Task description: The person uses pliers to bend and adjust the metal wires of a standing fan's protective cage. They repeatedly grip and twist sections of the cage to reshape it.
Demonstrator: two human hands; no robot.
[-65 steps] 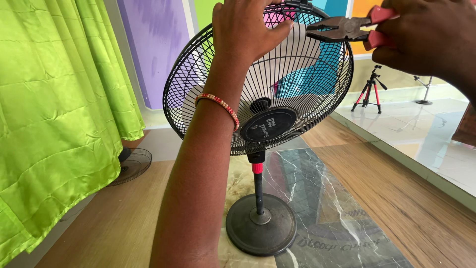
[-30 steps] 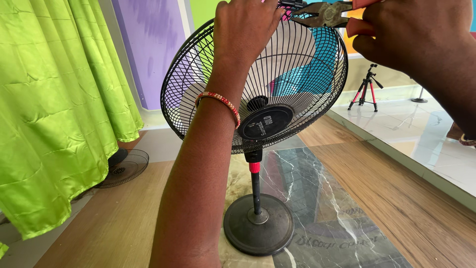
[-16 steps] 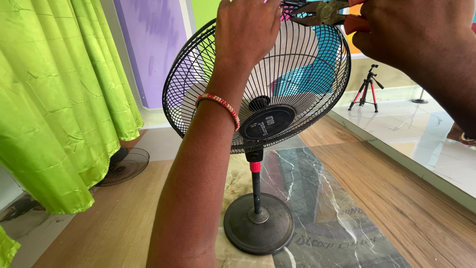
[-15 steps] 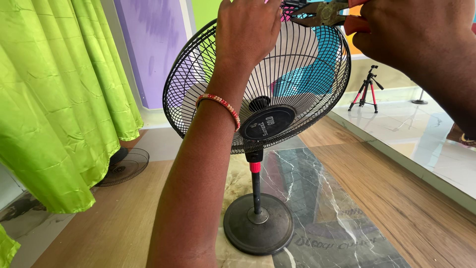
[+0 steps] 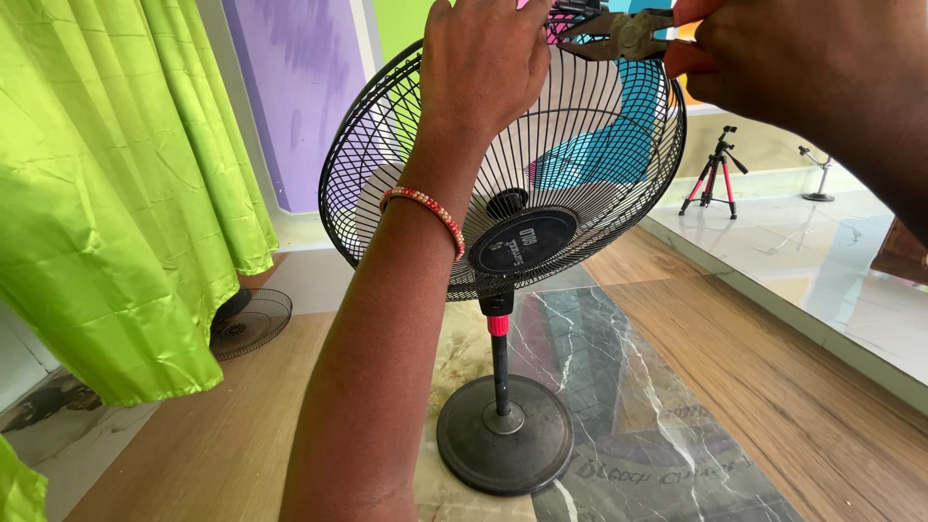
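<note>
Both hands work at the top rim of a black pedestal fan [image 5: 503, 193], which stands on a round base [image 5: 505, 435] on the wood-and-marble floor [image 5: 754, 387]. Left hand [image 5: 483, 58] presses flat on the front grille [image 5: 580, 164], fingers closed over the wires. Right hand [image 5: 812, 58] is clenched around red-handled pliers [image 5: 619, 29], their tips at the rim. Grille still mounted; any clip there is not discernible. A loose grille [image 5: 249, 321] lies beneath the green curtain [image 5: 116, 193].
</note>
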